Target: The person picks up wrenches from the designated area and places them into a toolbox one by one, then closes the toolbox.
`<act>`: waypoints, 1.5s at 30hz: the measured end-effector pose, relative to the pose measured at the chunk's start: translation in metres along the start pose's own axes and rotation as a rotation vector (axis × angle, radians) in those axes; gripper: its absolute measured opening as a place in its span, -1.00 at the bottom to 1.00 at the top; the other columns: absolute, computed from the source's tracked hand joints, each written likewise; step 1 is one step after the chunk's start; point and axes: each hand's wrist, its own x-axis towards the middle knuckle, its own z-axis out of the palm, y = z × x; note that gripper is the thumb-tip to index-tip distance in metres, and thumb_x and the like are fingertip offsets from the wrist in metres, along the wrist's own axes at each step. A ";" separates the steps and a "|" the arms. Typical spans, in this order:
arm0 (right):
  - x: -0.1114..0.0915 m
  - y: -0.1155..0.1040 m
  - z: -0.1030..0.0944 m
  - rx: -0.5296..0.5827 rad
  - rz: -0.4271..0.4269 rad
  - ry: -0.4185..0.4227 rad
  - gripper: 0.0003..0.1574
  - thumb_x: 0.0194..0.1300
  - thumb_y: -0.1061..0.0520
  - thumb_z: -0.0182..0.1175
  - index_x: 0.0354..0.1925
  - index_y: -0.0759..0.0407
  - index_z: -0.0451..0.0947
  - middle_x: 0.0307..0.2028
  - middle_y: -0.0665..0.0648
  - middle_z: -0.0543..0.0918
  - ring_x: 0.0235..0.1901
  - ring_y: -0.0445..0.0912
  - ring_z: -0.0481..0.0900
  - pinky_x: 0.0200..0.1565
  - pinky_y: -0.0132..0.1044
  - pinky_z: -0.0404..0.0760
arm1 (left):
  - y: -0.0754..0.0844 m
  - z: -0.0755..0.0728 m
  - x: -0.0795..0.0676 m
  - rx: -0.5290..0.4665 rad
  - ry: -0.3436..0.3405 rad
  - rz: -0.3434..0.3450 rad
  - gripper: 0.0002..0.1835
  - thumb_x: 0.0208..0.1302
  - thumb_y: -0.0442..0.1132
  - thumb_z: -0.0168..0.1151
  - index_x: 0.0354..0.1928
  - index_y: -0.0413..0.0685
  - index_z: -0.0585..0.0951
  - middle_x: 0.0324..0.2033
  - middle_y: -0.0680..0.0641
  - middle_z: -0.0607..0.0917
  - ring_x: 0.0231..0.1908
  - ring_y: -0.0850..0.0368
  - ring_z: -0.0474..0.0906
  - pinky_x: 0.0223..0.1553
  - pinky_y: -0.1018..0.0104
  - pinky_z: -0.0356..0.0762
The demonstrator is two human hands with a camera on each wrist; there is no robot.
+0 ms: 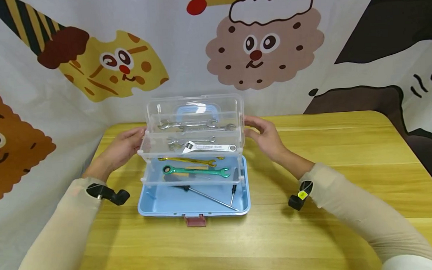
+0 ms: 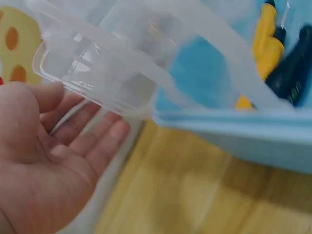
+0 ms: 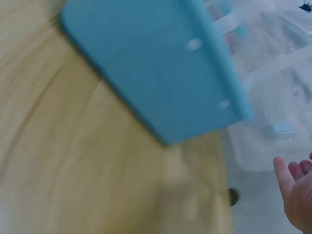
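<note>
A light blue toolbox [image 1: 162, 204] stands with its clear lid [image 1: 195, 100] raised and its clear trays fanned out. My left hand [image 1: 125, 144] is at the left edge of the lid and upper tray. In the left wrist view its fingers [image 2: 92, 129] are loosely bent beside the clear plastic; whether they touch it I cannot tell. On the other side my right hand [image 1: 268, 140] is at the lid's right edge, fingers [image 3: 284, 175] extended close to it. An adjustable wrench [image 1: 213, 146] and silver wrenches lie in the upper tray, a green wrench [image 1: 199, 170] in the lower.
In the base lie a long screwdriver [image 1: 212, 198] and a smaller one [image 1: 233, 190]. Yellow-and-black handles [image 2: 268, 48] show inside the box. A red latch [image 1: 195, 221] hangs at the front. The wooden table [image 1: 318, 236] meets a printed cloth [image 1: 181, 50] behind.
</note>
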 end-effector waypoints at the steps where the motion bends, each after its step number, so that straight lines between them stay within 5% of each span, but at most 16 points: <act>1: 0.000 -0.006 0.000 0.025 -0.002 0.020 -0.57 0.51 0.35 0.09 0.26 0.49 0.46 0.15 0.31 0.60 0.12 -0.01 0.59 0.09 -0.17 0.64 | 0.005 0.000 -0.003 -0.007 -0.008 0.001 -0.28 0.65 0.03 -0.18 0.52 -0.45 0.09 0.02 0.28 0.62 0.01 0.42 0.58 0.05 0.51 0.53; 4: -0.001 -0.024 0.001 0.094 0.035 0.054 -0.50 0.62 0.11 0.00 0.20 0.56 0.45 0.01 0.25 0.60 -0.02 -0.04 0.61 -0.03 -0.19 0.70 | 0.021 0.002 -0.012 0.009 -0.032 -0.028 -0.10 0.57 0.24 -0.38 0.52 -0.50 0.03 0.22 0.00 0.54 0.10 0.34 0.54 0.09 0.52 0.50; 8: -0.001 -0.048 0.003 0.073 0.123 0.031 -0.34 0.63 -0.14 -0.11 0.26 0.42 0.38 0.00 0.20 0.52 -0.05 -0.02 0.55 -0.03 -0.17 0.70 | 0.041 0.009 -0.022 0.062 -0.054 -0.097 0.07 0.44 0.42 -0.60 0.55 -0.46 -0.05 0.47 -0.41 0.19 0.40 -0.12 0.30 0.33 0.33 0.37; 14: -0.003 -0.073 0.007 0.008 0.260 -0.053 -0.22 0.61 -0.29 -0.19 0.42 0.27 0.27 0.02 0.22 0.43 -0.06 -0.01 0.46 0.16 -0.02 0.60 | 0.060 0.019 -0.032 0.012 -0.067 -0.175 0.15 0.38 0.49 -0.70 0.53 -0.50 -0.25 0.52 -0.51 -0.09 0.53 -0.33 -0.13 0.49 -0.08 -0.13; 19: -0.013 -0.082 0.008 -0.042 0.292 -0.152 -0.24 0.62 -0.20 -0.12 0.52 0.23 0.19 0.19 0.32 0.43 0.05 0.07 0.45 0.30 0.05 0.45 | 0.066 0.023 -0.043 0.035 -0.077 -0.170 0.08 0.42 0.45 -0.69 0.54 -0.41 -0.40 0.50 -0.55 -0.13 0.52 -0.37 -0.17 0.48 -0.14 -0.16; 22: -0.022 -0.080 0.009 -0.049 0.232 -0.182 -0.32 0.63 -0.07 -0.09 0.51 0.28 0.21 0.35 0.35 0.37 0.25 0.14 0.41 0.35 0.06 0.39 | 0.062 0.022 -0.055 0.105 -0.106 -0.117 -0.01 0.49 0.39 -0.64 0.56 -0.35 -0.30 0.49 -0.55 -0.02 0.51 -0.40 -0.10 0.48 -0.07 -0.04; 25: -0.034 -0.074 0.011 -0.137 0.135 -0.175 -0.39 0.63 0.04 -0.03 0.49 0.23 0.27 0.28 0.27 0.44 0.21 0.10 0.44 0.26 -0.02 0.46 | 0.055 0.021 -0.068 0.213 -0.166 -0.043 -0.08 0.58 0.28 -0.62 0.52 -0.49 -0.12 0.47 -0.56 0.05 0.48 -0.46 -0.04 0.46 0.09 0.10; 28: -0.047 -0.067 0.013 -0.263 -0.003 -0.162 -0.47 0.57 0.17 0.08 0.43 0.18 0.40 -0.09 0.21 0.49 -0.05 0.05 0.45 -0.04 -0.17 0.50 | 0.048 0.022 -0.082 0.319 -0.210 0.000 -0.18 0.65 0.16 -0.54 0.54 -0.49 -0.11 0.48 -0.56 0.00 0.45 -0.54 -0.04 0.46 -0.05 0.08; 31: -0.060 -0.058 0.015 -0.295 -0.122 -0.153 -0.43 0.45 0.29 0.22 0.38 0.16 0.47 -0.23 0.13 0.40 -0.17 0.00 0.39 -0.15 -0.28 0.51 | 0.041 0.024 -0.092 0.384 -0.229 0.026 -0.27 0.69 0.02 -0.35 0.54 -0.48 -0.10 0.49 -0.53 0.00 0.44 -0.55 -0.02 0.39 -0.34 -0.01; 35: -0.079 -0.046 0.019 -0.272 -0.245 -0.188 -0.34 0.24 0.34 0.39 0.30 0.19 0.51 -0.21 0.10 0.45 -0.20 -0.03 0.46 -0.01 -0.20 0.66 | 0.030 0.027 -0.101 0.367 -0.289 0.069 -0.24 0.63 -0.22 -0.04 0.57 -0.39 -0.20 0.53 -0.48 -0.07 0.45 -0.47 0.01 0.37 0.12 0.30; 38: -0.090 -0.037 0.020 -0.319 -0.329 -0.199 -0.28 0.11 0.30 0.48 0.25 0.20 0.54 -0.19 0.09 0.49 -0.22 -0.05 0.47 0.04 -0.12 0.66 | 0.022 0.030 -0.107 0.339 -0.325 0.104 -0.12 0.54 -0.33 0.11 0.60 -0.26 -0.24 0.54 -0.41 -0.04 0.43 -0.43 0.05 0.22 0.53 0.33; 45: -0.102 -0.024 0.022 -0.436 -0.465 -0.199 -0.27 0.20 -0.15 0.45 0.23 0.12 0.54 -0.23 0.00 0.45 -0.24 -0.10 0.39 -0.18 -0.32 0.51 | 0.004 0.040 -0.119 0.312 -0.283 0.125 0.04 0.44 -0.33 0.26 0.64 0.10 -0.27 0.59 -0.25 -0.22 0.50 -0.35 -0.26 0.23 0.72 0.10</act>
